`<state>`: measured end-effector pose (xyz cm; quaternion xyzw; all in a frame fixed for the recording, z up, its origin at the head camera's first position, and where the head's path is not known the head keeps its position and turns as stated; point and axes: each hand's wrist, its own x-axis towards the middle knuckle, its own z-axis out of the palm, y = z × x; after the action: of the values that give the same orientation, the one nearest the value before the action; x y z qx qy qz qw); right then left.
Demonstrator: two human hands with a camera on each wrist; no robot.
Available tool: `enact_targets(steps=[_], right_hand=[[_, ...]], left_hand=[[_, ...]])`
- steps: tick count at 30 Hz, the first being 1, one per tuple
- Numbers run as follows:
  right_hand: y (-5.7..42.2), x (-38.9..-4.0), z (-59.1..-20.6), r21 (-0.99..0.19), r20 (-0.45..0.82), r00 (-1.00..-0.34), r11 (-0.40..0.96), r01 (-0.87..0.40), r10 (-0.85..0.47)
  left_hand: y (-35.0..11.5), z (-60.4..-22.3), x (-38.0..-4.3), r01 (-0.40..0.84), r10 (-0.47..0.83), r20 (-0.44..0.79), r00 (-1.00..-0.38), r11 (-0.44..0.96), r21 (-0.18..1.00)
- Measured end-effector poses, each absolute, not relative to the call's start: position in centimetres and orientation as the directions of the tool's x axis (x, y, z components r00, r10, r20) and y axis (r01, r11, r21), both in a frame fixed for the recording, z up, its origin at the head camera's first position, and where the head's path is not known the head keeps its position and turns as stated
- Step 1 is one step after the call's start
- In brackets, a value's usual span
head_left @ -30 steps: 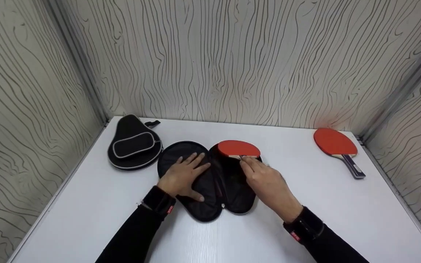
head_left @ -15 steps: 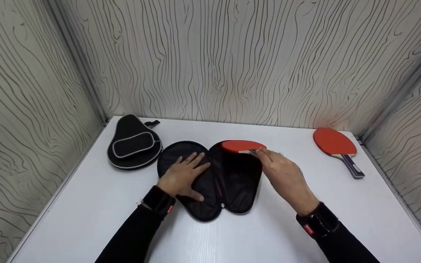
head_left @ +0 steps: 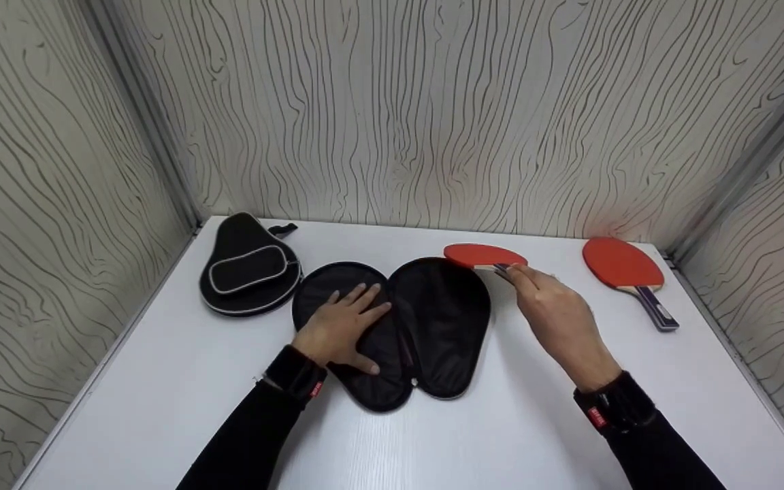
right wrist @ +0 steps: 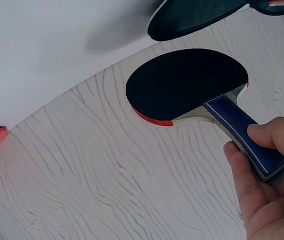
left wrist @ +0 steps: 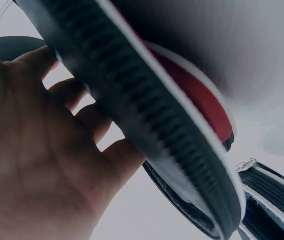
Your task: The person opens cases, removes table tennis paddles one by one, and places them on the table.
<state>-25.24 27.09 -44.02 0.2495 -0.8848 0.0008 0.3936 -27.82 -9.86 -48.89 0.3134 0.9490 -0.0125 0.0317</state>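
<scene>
While its red face is looking upward and its black face is showing below, the paddle (head_left: 484,254) is hanging tilted above the white surface (head_left: 392,449), by the far right edge of the unzipped case (head_left: 446,327). In the head view its left end is overlapping that edge; in the right wrist view a gap is showing between them. The right hand (head_left: 559,320) is pinching the blue handle (right wrist: 244,135), thumb on one side and fingers (right wrist: 247,182) on the other.

The case is lying spread in two halves, its small zipper pull (head_left: 414,382) sitting at the near end between them. The left hand (head_left: 341,331) is resting on the left half with its fingers straight and fanned apart, the thumb angling toward the near end.

A broad stretch of surface is running from the right hand to the second paddle (head_left: 623,264), which is lying red side up near the far right corner, its dark handle pointing toward the right edge. Another wide strip is extending in front of the case, between the two black sleeves (head_left: 249,435). On the other side, the closed case (head_left: 249,272) is lying close beside the unzipped one, its rounded end almost meeting it and its strap (head_left: 284,230) pointing to the right. Behind everything, the wood-patterned wall (head_left: 392,116) is bordering the far edge of the surface.
</scene>
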Motion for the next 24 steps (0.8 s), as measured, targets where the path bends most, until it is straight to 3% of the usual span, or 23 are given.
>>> enact_targets(steps=[24], right_hand=[[32.6, -27.3, -45.2, 0.100, 0.659, -0.691, 0.945, -0.312, -0.298]], left_hand=[[-9.9, -48.7, -27.7, 0.596, 0.595, -0.078, -0.800, 0.803, 0.014]])
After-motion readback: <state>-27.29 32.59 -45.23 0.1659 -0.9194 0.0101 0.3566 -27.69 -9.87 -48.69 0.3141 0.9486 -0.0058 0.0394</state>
